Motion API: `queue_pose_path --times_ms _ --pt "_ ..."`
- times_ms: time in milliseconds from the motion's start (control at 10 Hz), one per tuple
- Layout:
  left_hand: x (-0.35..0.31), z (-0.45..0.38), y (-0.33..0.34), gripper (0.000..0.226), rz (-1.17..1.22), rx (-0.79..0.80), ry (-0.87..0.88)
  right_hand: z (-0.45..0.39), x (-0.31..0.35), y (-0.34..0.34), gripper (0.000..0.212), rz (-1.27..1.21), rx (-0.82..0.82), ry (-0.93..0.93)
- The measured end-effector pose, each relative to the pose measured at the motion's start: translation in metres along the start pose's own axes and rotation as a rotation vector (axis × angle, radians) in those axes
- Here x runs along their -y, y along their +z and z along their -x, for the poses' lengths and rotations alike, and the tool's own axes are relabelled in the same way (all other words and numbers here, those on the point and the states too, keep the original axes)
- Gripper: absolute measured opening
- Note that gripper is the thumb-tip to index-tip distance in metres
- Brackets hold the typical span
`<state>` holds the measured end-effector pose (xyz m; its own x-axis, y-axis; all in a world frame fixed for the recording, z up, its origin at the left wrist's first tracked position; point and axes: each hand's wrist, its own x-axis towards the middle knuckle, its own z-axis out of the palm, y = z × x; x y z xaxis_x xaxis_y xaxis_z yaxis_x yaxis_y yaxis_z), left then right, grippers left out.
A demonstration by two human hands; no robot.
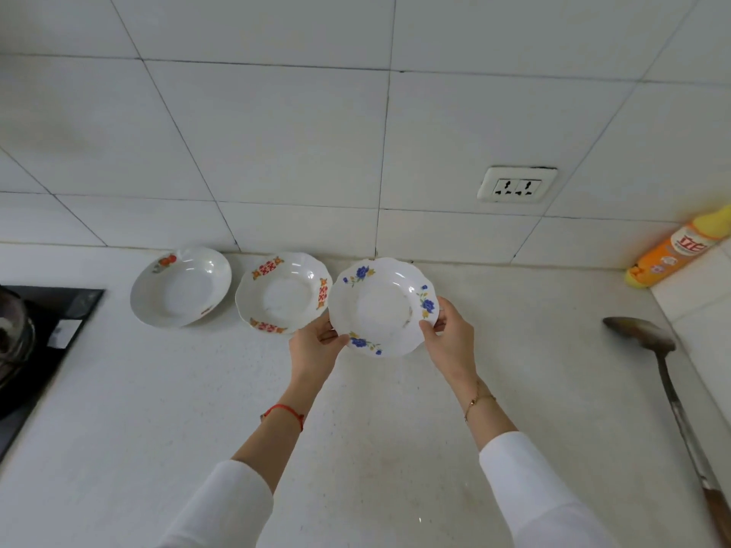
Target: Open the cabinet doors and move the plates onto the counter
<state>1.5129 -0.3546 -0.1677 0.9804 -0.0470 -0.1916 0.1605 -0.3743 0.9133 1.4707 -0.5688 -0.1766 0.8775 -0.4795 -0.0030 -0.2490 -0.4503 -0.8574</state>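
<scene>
Three plates were in view: one with an orange motif (181,286), one with red and orange motifs (283,293) and one with blue flowers (383,307). There were two hands, left (314,346) and right (451,338), one ladle (648,350), one orange bottle (680,247), one double wall socket (516,185) and one stove (35,342).

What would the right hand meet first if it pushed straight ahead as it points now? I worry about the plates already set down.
Probably only the tiled wall. The right hand, gripping the blue-flowered plate, points toward bare counter; depth is unclear.
</scene>
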Motion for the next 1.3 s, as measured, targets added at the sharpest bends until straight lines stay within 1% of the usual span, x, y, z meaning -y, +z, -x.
queue_pose_path --times_ms 100,200,500,700,800,1000,1100,1200,1300 --pt "0.008 -0.027 0.011 0.039 -0.041 0.003 -0.013 -0.024 -0.011 0.014 0.030 0.016 0.008 0.011" --pt "0.016 -0.046 0.023 0.039 -0.057 0.004 -0.031 -0.041 -0.023 0.025 0.031 0.031 0.017 0.023" --pt "0.036 -0.075 0.044 0.036 -0.107 0.032 -0.075 -0.068 -0.047 0.037 0.035 0.047 0.062 0.041" --pt "0.044 -0.077 0.051 0.039 -0.101 0.020 -0.097 -0.075 -0.053 0.041 0.037 0.081 0.083 0.047" --pt "0.045 -0.079 0.052 0.036 -0.115 0.018 -0.087 -0.076 -0.058 0.043 0.043 0.119 0.099 0.062" --pt "0.044 -0.079 0.048 0.036 -0.167 0.056 -0.085 -0.079 -0.055 0.042 0.044 0.191 0.135 0.087" --pt "0.037 -0.074 0.042 0.038 -0.229 0.081 -0.096 -0.077 -0.047 0.037 0.049 0.304 0.180 0.127" --pt "0.030 -0.064 0.027 0.044 -0.351 0.100 -0.055 -0.071 -0.037 0.032 0.049 0.452 0.200 0.111" --pt "0.015 -0.049 0.002 0.042 -0.482 0.063 0.080 -0.061 -0.013 0.023 0.049 0.509 0.186 0.018"
